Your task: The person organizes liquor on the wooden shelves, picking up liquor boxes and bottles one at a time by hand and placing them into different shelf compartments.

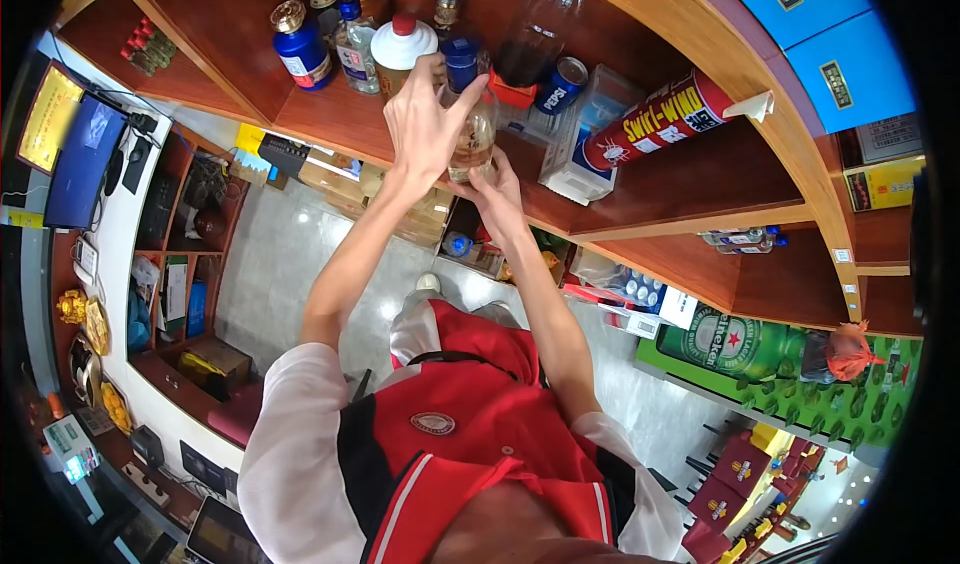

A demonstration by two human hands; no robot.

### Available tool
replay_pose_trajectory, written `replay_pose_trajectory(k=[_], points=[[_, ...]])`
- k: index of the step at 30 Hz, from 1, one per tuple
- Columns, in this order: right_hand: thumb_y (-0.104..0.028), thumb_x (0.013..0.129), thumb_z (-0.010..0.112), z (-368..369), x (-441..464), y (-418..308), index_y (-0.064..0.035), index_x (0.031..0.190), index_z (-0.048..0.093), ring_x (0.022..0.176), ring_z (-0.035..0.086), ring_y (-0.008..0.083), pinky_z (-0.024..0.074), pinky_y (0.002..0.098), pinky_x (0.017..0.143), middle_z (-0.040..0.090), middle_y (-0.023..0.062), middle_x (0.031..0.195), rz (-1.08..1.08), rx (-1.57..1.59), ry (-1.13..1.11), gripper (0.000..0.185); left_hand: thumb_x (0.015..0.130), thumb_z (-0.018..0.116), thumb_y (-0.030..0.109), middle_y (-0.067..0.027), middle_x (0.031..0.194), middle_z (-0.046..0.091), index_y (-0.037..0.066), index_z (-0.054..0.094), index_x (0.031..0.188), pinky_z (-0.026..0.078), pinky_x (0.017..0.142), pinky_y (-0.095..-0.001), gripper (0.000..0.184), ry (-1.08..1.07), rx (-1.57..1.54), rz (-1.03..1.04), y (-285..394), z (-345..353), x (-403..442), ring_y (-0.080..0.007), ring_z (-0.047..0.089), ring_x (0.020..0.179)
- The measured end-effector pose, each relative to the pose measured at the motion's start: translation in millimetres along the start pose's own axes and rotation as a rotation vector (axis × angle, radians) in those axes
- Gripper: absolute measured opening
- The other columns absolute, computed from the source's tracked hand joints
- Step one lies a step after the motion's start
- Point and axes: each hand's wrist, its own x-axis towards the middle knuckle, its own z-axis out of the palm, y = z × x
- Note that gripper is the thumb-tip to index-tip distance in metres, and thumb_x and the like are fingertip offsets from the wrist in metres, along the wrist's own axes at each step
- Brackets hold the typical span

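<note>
A clear glass bottle (475, 136) with pale liquid in it is between my hands at the shelf edge. My left hand (415, 119) is curled around its upper part, thumb and fingers beside a dark blue cap. Whether that cap belongs to this bottle or one behind is hard to tell. Below, the fingers of my right hand (497, 192) wrap the bottle's base. Close to my left hand stands a jar with a white lid and red knob (404, 42). A blue bottle with a gold cap (302, 52) and a clear bottle with a blue cap (355, 49) stand further left.
Right of the bottle are a Pepsi can (562, 85), a dark soda bottle (535, 39), a white box (588, 149) and a red Slim Jim canister (655, 121) on the wooden shelf (700, 179). Cardboard boxes (335, 186) sit on the floor below. A monitor (85, 149) stands at left.
</note>
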Motion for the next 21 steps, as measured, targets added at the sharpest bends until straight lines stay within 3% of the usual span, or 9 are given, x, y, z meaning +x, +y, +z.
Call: replay_pose_trajectory(k=[4,6,7,8,11,14,16,18,21], points=[[0.0,0.091,0.076,6.6,-35.1,-7.1,-0.0033,0.146,0.04,0.121,0.062,0.0234,0.0587,0.0409,0.097,0.056,0.0137,0.138,-0.052,-0.213,0.112,0.066,0.091,0.081,0.021,-0.0161,0.101,0.076,-0.005,0.061,0.116,0.059,0.079,-0.0361,0.042,-0.048,-0.277,-0.143,3.9,-9.5,-19.1,-0.0243,0.075,0.087],[0.002,0.084,0.083,9.6,-52.2,-14.6,-0.0027,0.146,0.039,0.119,0.062,0.0237,0.0575,0.0385,0.098,0.056,0.015,0.136,-0.351,-0.632,0.177,0.076,0.098,0.072,0.015,-0.0133,0.115,0.071,-0.004,0.056,0.128,0.054,0.094,-0.0355,0.039,-0.133,-0.639,-0.245,3.3,-17.4,-32.0,-0.0237,0.07,0.105],[0.001,0.078,0.088,13.5,-65.1,-16.4,-0.0023,0.142,0.044,0.121,0.061,0.0241,0.0554,0.0367,0.1,0.057,0.0145,0.135,-0.423,-0.519,0.246,0.077,0.102,0.067,0.012,-0.0119,0.123,0.069,-0.003,0.053,0.134,0.051,0.102,-0.0351,0.038,-0.176,-0.82,-0.292,5.8,-20.8,-38.9,-0.0235,0.067,0.113],[0.001,0.078,0.088,17.3,-77.7,-23.6,-0.0023,0.142,0.044,0.121,0.061,0.0241,0.0554,0.0367,0.1,0.057,0.0145,0.135,-0.427,-0.516,0.247,0.077,0.102,0.067,0.012,-0.0119,0.123,0.069,-0.003,0.053,0.134,0.051,0.102,-0.0351,0.038,-0.178,-0.82,-0.289,11.2,-23.2,-46.5,-0.0235,0.067,0.113],[-0.001,0.072,0.09,5.8,-113.8,-43.5,-0.0026,0.134,0.054,0.127,0.059,0.0317,0.0515,0.0382,0.105,0.057,0.0176,0.14,-0.826,-0.959,0.446,0.072,0.11,0.051,0.022,-0.0158,0.135,0.062,0.0,0.038,0.149,0.032,0.122,-0.0472,0.046,-0.212,-1.016,-0.227,33.6,-33.7,-74.8,-0.0322,0.045,0.145],[0.006,0.069,0.084,-13.9,-155.2,-80.0,-0.0057,0.135,0.055,0.132,0.056,0.0377,0.0458,0.0441,0.111,0.059,0.0204,0.14,-1.14,-1.161,0.438,0.073,0.107,0.058,0.033,-0.0205,0.139,0.058,0.0,0.035,0.151,0.037,0.119,-0.0502,0.059,-0.245,-1.223,-0.24,74.0,-39.1,-109.0,-0.0338,0.047,0.143],[0.01,0.07,0.08,-32.8,-182.3,-100.2,-0.0066,0.135,0.054,0.132,0.057,0.0432,0.0491,0.0491,0.109,0.058,0.0226,0.14,-1.226,-1.204,0.432,0.072,0.105,0.059,0.042,-0.0214,0.141,0.057,0.003,0.032,0.152,0.04,0.117,-0.0556,0.067,-0.3,-1.291,-0.177,96.4,-33.7,-132.6,-0.0387,0.045,0.144],[0.011,0.07,0.079,-49.1,-206.8,-119.4,-0.0069,0.136,0.053,0.127,0.059,0.0497,0.0527,0.0554,0.105,0.057,0.0253,0.139,-1.425,-1.144,0.378,0.073,0.105,0.058,0.044,-0.0206,0.137,0.059,0.005,0.032,0.153,0.043,0.114,-0.0588,0.067,-0.301,-1.259,-0.06,129.2,-29.8,-150.2,-0.0426,0.049,0.14],[0.005,0.07,0.084,-64.1,-255.5,-162.9,-0.0053,0.136,0.053,0.12,0.063,0.0518,0.0564,0.0568,0.1,0.056,0.0285,0.137,-1.459,-1.128,0.404,0.074,0.101,0.065,0.043,-0.0192,0.13,0.064,0.006,0.033,0.151,0.046,0.109,-0.0625,0.069,-0.251,-1.055,0.029,184.8,-20.1,-172.6,-0.0447,0.054,0.134]])
